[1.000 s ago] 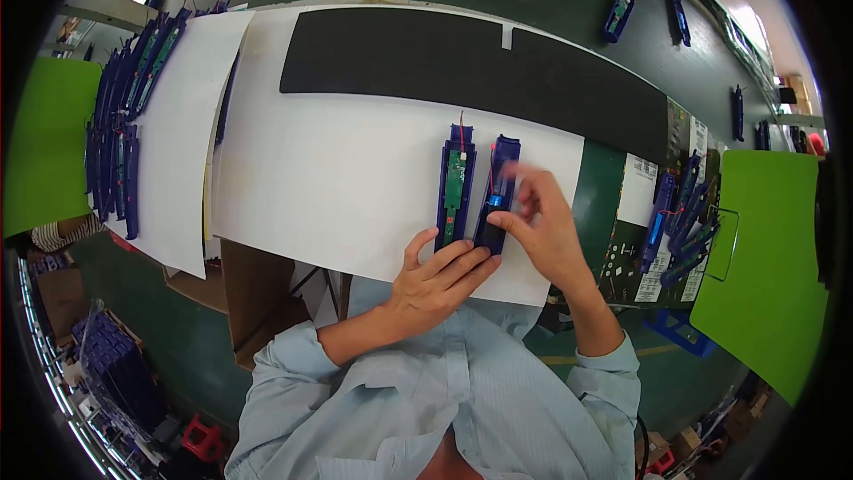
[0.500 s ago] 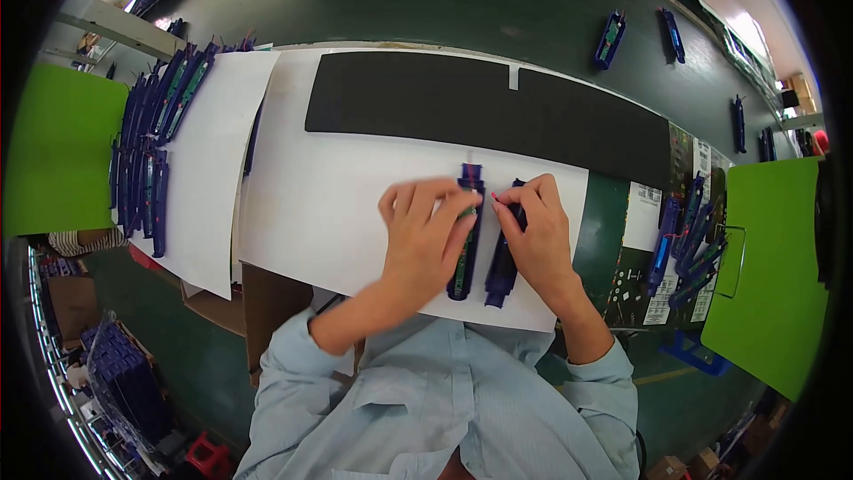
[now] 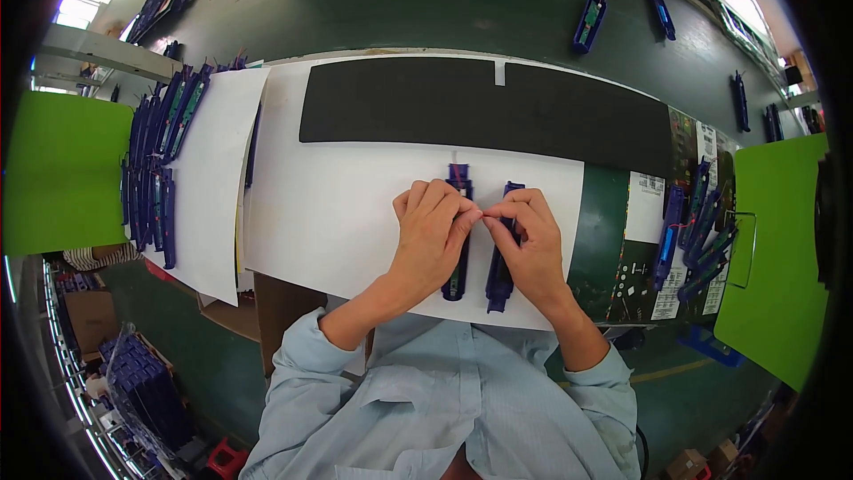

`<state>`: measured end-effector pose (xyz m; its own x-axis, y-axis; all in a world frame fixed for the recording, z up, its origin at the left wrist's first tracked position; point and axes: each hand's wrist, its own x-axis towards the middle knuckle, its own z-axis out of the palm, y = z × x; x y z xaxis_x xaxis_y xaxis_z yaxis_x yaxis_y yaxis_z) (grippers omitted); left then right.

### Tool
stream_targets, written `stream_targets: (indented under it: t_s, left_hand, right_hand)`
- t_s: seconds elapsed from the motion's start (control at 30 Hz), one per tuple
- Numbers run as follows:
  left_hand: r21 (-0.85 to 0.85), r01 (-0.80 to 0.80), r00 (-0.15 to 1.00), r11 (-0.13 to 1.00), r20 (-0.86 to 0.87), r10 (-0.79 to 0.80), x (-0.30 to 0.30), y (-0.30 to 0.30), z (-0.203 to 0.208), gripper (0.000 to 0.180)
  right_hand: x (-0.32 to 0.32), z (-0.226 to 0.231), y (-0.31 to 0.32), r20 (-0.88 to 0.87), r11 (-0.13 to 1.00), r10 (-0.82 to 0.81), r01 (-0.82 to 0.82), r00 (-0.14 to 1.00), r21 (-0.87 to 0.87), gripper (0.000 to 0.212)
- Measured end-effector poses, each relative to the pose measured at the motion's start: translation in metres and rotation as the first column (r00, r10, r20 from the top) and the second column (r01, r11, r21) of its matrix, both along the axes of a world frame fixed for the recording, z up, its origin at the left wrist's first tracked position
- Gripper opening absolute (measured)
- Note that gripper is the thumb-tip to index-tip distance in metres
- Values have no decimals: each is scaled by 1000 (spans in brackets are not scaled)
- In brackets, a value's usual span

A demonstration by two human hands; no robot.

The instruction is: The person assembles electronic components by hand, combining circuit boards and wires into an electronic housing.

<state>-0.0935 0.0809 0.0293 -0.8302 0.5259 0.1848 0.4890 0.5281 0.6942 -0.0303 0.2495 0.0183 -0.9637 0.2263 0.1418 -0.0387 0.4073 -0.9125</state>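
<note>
Two long dark blue plastic housings lie side by side on the white board, ends toward me. The left housing [image 3: 455,283] carries a green circuit strip, with thin red wires [image 3: 458,172] at its far end. Beside it lies the right housing [image 3: 499,284], dark on its upper face. Above the left housing, my left hand [image 3: 433,236] is closed in a pinch. My right hand [image 3: 528,244] pinches too, partly over the right housing. The fingertips of both hands meet between the housings, at a tiny reddish bit too small to name.
A black mat [image 3: 400,107] covers the far part of the white board [image 3: 338,204]. Many similar housings [image 3: 151,173] are stacked at the left, and several more [image 3: 702,227] lie at the right by a green panel [image 3: 771,258]. Beyond, a dark green surface [image 3: 382,9] holds scattered housings.
My hands have come together, so their fingertips now meet between the housings; before, they were apart. The view has shifted slightly.
</note>
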Motion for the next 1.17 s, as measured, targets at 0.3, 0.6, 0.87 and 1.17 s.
stream_targets:
  t_s: [0.3,0.6,0.87,1.17]
  left_hand:
    - [33,-51,993,998,107,47,17,-3,2,10]
    - [-58,-27,988,998,-156,17,65,-21,-5,29]
    - [59,-65,988,996,-135,72,72,-22,-20,30]
    - [220,-204,976,954,126,180,77,-23,-25,33]
  right_hand:
    - [0,5,2,139,959,55,-14,989,-285,8]
    - [-15,5,2,-98,916,383,-364,919,172,14]
    - [-12,0,-11,-58,866,415,-375,908,330,15]
    - [-19,21,-1,186,899,411,-430,892,77,8]
